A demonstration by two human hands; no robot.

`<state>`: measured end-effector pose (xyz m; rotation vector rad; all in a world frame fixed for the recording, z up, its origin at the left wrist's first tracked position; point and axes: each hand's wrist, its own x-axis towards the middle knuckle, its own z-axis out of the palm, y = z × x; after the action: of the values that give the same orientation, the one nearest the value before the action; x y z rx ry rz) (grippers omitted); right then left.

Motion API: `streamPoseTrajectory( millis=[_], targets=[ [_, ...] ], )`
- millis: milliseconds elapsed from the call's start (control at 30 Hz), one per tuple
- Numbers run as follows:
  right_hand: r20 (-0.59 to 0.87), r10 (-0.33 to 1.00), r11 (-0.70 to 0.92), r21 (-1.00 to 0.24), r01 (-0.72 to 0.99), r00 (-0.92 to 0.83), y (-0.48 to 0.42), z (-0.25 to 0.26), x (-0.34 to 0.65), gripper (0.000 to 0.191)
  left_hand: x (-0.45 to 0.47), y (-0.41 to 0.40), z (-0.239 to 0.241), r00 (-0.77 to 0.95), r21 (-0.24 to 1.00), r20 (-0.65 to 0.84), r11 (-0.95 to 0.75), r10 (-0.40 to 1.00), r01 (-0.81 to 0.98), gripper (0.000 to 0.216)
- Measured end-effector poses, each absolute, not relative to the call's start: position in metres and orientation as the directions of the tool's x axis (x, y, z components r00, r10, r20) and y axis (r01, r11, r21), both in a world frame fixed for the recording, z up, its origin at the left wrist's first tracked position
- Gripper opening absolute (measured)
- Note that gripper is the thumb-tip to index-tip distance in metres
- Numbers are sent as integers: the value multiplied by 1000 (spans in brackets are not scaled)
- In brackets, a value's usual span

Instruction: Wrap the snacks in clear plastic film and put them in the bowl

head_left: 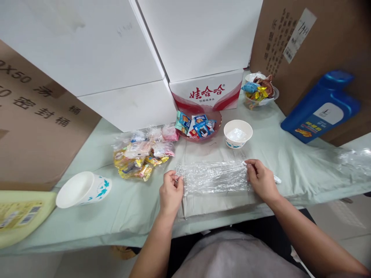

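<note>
A crinkled sheet of clear plastic wrap lies stretched flat on the pale green tablecloth near the front edge. My left hand pinches its left end with fingers closed. My right hand pinches its right end, fingers curled on the film. Just beyond the wrap stands a small white bowl with a blue pattern and something white inside. Left of that bowl, a reddish glass dish holds several small wrapped snacks.
Bags of candies lie left of centre. A white paper bowl lies tilted at the left, beside a yellow container. A blue jug and a snack bowl stand at the back right. White and brown cartons wall the back.
</note>
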<state>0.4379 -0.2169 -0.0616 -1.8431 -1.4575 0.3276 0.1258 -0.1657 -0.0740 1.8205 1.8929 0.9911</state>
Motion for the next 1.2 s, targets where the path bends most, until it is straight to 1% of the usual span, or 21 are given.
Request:
streamPoseTrajectory(
  millis=[67, 167, 233, 300, 433, 533, 667, 833, 933, 1033, 1100, 1200],
  targets=[
    [244, 918, -87, -645, 760, 312, -215, -64, 437, 30, 124, -165, -76, -134, 688, 213, -51, 968, 724, 23],
    [263, 927, -99, -519, 849, 269, -212, -73, 435, 32, 122, -166, -77, -93, 636, 206, -61, 974, 769, 13],
    [271, 928, -111, -452, 885, 255, -212, -78, 434, 33, 122, -166, -78, -32, 591, 225, -110, 974, 799, 10],
    [283, 925, -122, -415, 902, 255, -212, -81, 434, 32, 123, -166, -79, 34, 559, 268, -184, 963, 809, 8],
    [326, 913, -108, -383, 917, 243, -214, -84, 435, 27, 124, -165, -80, 127, 520, 335, -295, 934, 802, 13],
    [349, 906, -102, -365, 925, 238, -216, -84, 438, 22, 124, -164, -80, 168, 484, 331, -320, 929, 814, 18],
    [350, 915, -65, -363, 929, 201, -220, -82, 440, 17, 124, -164, -81, 215, 396, 272, -313, 938, 863, 30],
    [345, 918, -54, -381, 923, 196, -224, -79, 440, 19, 125, -162, -79, 284, 285, 182, -327, 941, 901, 47],
    [318, 925, -84, -358, 930, 206, -225, -80, 440, 22, 128, -161, -78, 294, 247, 145, -322, 945, 914, 48],
    [304, 929, -108, -324, 940, 212, -224, -76, 440, 24, 133, -159, -76, 268, 213, 116, -287, 957, 934, 48],
    [363, 910, -82, -310, 947, 198, -223, -70, 440, 24, 136, -159, -73, 257, 196, 99, -272, 961, 942, 49],
    [493, 865, 61, -288, 956, 94, -222, -57, 438, 22, 140, -161, -65, 238, 173, 91, -251, 967, 952, 49]
  ],
)
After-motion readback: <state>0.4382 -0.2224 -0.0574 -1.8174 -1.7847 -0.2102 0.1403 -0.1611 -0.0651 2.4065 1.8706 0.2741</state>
